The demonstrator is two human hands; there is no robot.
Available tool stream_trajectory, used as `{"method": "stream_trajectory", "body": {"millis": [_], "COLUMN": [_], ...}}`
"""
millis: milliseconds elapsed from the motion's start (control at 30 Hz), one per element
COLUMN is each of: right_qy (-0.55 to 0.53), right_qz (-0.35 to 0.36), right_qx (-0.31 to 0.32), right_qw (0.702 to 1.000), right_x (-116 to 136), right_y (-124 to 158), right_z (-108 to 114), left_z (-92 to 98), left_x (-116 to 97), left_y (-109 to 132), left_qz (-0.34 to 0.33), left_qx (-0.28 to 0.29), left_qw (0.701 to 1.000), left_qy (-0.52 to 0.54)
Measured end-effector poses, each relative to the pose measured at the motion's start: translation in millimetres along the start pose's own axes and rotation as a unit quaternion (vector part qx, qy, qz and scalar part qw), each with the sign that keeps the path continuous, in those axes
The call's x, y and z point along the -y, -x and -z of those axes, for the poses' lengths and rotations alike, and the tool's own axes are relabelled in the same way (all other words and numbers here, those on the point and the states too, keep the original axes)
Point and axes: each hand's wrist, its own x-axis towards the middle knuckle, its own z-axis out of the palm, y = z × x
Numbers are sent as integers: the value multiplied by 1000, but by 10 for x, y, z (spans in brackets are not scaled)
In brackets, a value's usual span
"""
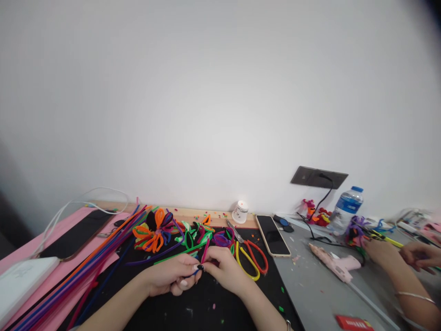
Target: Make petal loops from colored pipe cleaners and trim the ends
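My left hand (172,276) and my right hand (225,271) meet over a black mat (206,308), fingers pinched together on a pipe cleaner (205,250) with a pink-red end that sticks up between them. Just beyond my hands lie bent pipe-cleaner flowers: an orange, black and purple one (155,230), a green one (189,236) and a purple one (223,238). Scissors with yellow and red handles (250,259) lie right of my right hand.
A bundle of long straight pipe cleaners (86,266) runs along the left over pink sheets. A phone (273,235), a small white cup (240,212), a pink glue gun (332,263) and a water bottle (345,209) stand to the right. Another person's hands (396,255) work at far right.
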Motion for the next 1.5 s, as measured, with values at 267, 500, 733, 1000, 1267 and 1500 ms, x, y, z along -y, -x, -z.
{"method": "stream_trajectory", "body": {"millis": [267, 500, 733, 1000, 1267, 1500], "right_qy": [26, 56, 52, 34, -1, -56], "right_qz": [20, 19, 12, 2, -20, -73], "right_qx": [-9, 4, 15, 45, 14, -32], "right_qw": [999, 998, 998, 998, 1000, 995], "right_x": [-40, -92, -108, -21, -43, -82], "right_y": [2, 16, 27, 8, 7, -11], "right_z": [-6, 8, -3, 29, -16, -59], "left_z": [-34, -36, -46, -51, -90, -87], "left_x": [-22, -5, -4, 5, -58, -8], "left_y": [-7, -13, -7, -11, 4, -38], "left_qz": [2, 10, 2, 12, 0, -46], "left_qx": [-10, -35, -38, -36, -23, -47], "left_qw": [1000, 998, 997, 998, 1000, 997], "left_qy": [-9, -46, -64, -50, -17, -30]}}
